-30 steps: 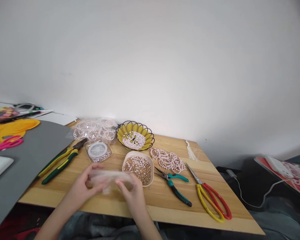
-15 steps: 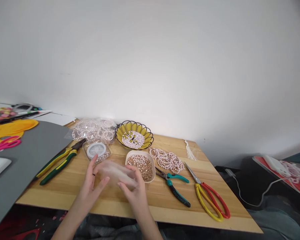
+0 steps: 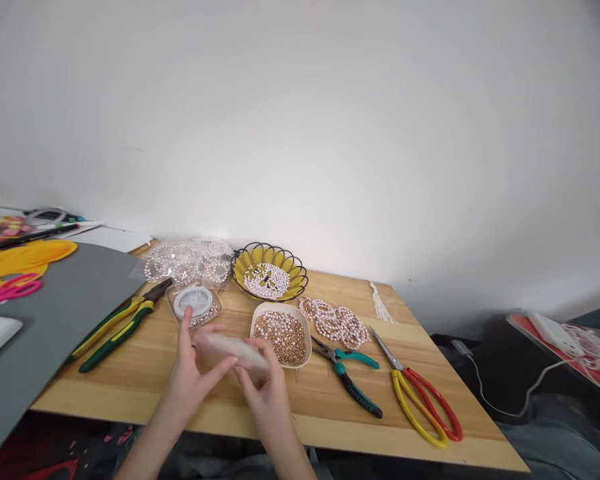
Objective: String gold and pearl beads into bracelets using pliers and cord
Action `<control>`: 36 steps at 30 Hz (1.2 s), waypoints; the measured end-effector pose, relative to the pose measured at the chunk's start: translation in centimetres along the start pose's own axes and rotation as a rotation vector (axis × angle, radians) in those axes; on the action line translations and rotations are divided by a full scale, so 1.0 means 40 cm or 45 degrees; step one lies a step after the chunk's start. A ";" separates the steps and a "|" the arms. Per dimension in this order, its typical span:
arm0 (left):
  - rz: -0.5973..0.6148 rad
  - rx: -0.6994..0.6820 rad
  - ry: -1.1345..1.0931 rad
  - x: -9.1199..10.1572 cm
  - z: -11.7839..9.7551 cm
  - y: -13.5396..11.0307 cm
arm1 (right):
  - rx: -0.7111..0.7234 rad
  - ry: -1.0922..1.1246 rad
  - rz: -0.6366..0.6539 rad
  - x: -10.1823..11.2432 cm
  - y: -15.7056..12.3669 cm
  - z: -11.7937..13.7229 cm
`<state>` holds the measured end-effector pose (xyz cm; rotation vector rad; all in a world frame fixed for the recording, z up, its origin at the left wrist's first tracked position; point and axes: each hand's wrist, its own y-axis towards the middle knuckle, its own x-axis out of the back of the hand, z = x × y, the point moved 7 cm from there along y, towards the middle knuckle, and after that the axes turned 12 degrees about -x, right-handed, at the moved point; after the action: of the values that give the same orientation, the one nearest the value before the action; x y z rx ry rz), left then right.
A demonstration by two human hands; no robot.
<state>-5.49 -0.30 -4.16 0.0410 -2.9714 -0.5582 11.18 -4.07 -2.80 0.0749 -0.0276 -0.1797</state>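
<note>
A flat, whitish, translucent piece (image 3: 233,348), blurred by motion, is held tilted between my two hands above the table's front part; its kind I cannot make out. My left hand (image 3: 190,373) grips its left end, thumb along the near side and one finger sticking up. At the other end, the thumb and fingers of my right hand (image 3: 265,383) pinch it. Just behind lies a cream bowl (image 3: 306,353) of gold and pink beads. A clear case (image 3: 173,308) with a white spool (image 3: 193,302) and loose beads sits beyond my left fingers.
Green-yellow pliers (image 3: 123,327) lie left; teal pliers (image 3: 347,373) and red-yellow scissors (image 3: 420,400) lie right. Behind are a bagged bundle of beads (image 3: 187,260), a yellow basket (image 3: 294,280) of beads, pink bead strands (image 3: 335,323) and a white tassel (image 3: 380,303).
The whitish piece has turned slightly in my hands and looks less smeared. My left and right thumbs have come closer together. The objects on the table lie as before.
</note>
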 end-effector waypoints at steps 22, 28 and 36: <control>-0.042 0.082 0.126 0.039 -0.017 -0.018 | -0.062 -0.026 -0.099 -0.008 -0.014 -0.019; 0.060 0.098 0.243 0.040 0.023 -0.034 | -0.092 0.122 0.044 -0.025 -0.010 -0.017; 0.102 -0.061 0.365 0.043 -0.025 -0.009 | -0.153 0.176 0.063 -0.026 -0.002 -0.024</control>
<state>-7.06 -1.09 -3.17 -0.0026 -2.6678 -0.5607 10.20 -3.88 -3.80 -0.0333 0.1188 -0.1258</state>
